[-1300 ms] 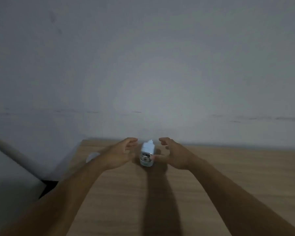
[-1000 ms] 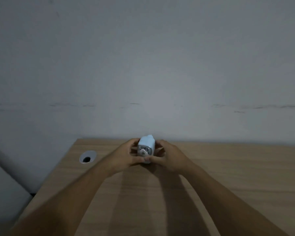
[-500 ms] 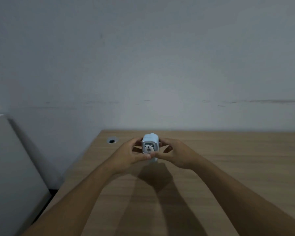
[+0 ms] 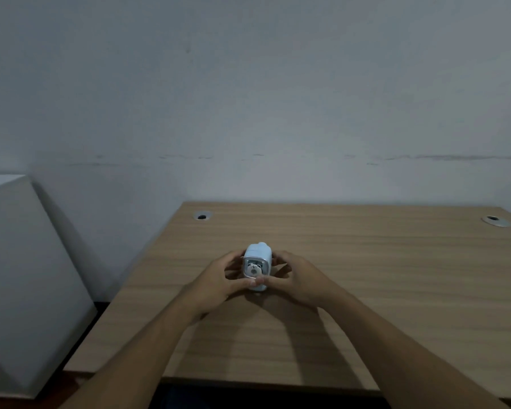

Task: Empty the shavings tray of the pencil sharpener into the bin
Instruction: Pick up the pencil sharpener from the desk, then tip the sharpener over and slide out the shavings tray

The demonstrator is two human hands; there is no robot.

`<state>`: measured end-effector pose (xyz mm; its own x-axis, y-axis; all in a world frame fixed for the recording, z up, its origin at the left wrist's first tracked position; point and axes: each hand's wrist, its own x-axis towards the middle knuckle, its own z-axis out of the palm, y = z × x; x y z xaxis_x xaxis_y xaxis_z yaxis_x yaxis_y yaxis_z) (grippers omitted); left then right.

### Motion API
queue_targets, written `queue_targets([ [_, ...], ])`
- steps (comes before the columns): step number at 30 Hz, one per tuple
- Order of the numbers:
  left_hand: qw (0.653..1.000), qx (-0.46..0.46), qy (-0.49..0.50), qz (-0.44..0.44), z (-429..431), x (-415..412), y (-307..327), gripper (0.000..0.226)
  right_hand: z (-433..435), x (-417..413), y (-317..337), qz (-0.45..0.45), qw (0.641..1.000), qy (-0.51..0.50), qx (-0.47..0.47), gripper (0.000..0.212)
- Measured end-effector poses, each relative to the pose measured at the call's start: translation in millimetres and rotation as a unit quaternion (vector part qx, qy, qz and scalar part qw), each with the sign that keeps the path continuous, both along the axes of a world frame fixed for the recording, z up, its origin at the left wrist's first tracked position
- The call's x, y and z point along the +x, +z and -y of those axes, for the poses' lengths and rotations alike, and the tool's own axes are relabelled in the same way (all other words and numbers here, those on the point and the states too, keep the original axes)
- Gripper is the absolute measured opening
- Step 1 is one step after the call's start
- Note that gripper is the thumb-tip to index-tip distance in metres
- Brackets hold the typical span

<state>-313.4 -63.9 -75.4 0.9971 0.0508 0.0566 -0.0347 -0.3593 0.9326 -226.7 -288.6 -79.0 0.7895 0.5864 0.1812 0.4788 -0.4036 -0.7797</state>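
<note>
A small light-blue pencil sharpener [image 4: 257, 256] with a bear picture on its front stands on the wooden desk [image 4: 366, 276]. My left hand [image 4: 219, 283] grips its left side and my right hand [image 4: 297, 280] grips its right side. Both thumbs meet on the lower front of the sharpener, where the shavings tray sits; the tray itself is mostly hidden by my fingers. No bin is in view.
Two round cable holes sit near the desk's far corners, one at the left [image 4: 202, 216] and one at the right [image 4: 494, 220]. A white panel [image 4: 21, 276] stands left of the desk. A grey wall [image 4: 248, 98] rises directly behind it.
Both hands went from open beside the sharpener to closed around it. The view has pulled back and tilted down, showing more of the desk and the white panel.
</note>
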Motion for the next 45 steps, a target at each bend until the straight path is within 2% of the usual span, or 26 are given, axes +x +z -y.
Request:
queue_targets([
  [5,0.999,0.028,0.04,0.009,11.4,-4.3,-8.5,0.084,3.5,-2.1,-2.2,-0.054,0.998,0.012,0.024,0.058],
  [8,0.991,0.076,0.1,0.053,27.8,-2.0,-8.9,0.086,1.6,-1.1,-6.5,-0.102,0.992,0.016,0.072,0.073],
  [12,0.991,0.045,0.105,0.064,34.6,10.4,-13.2,0.115,-3.6,8.7,-14.9,-0.123,0.987,0.009,0.099,0.082],
  [15,0.995,0.012,0.089,0.036,22.3,16.7,-15.2,0.134,-4.4,17.5,-16.2,-0.116,0.99,-0.004,0.081,0.075],
  [17,0.994,-0.006,0.107,0.025,13.5,20.4,-18.2,0.128,-3.3,25.3,-18.2,-0.09,0.994,-0.018,0.063,0.066],
  [22,0.99,-0.01,0.14,0.023,-2.3,35.7,-32.7,0.068,-5.0,46.6,-29.6,0.006,0.999,-0.015,0.04,0.056],
  [24,0.992,-0.006,0.122,0.016,-6.9,40.1,-36.1,0.056,-6.2,53.2,-32.4,0.016,0.999,-0.003,0.045,0.057],
  [30,0.997,-0.046,0.058,-0.01,-25.7,53.7,-34.9,0.065,-11.2,67.4,-34.0,0.024,0.998,0.032,0.043,0.061],
  [33,0.998,-0.051,0.033,-0.01,-29.5,60.2,-33.0,0.06,-13.9,73.0,-32.2,0.021,0.998,0.038,0.046,0.062],
  [45,0.999,-0.041,0.0,0.007,-47.3,92.4,-34.4,0.059,-20.1,112.5,-38.4,0.012,0.996,0.081,0.042,0.067],
])
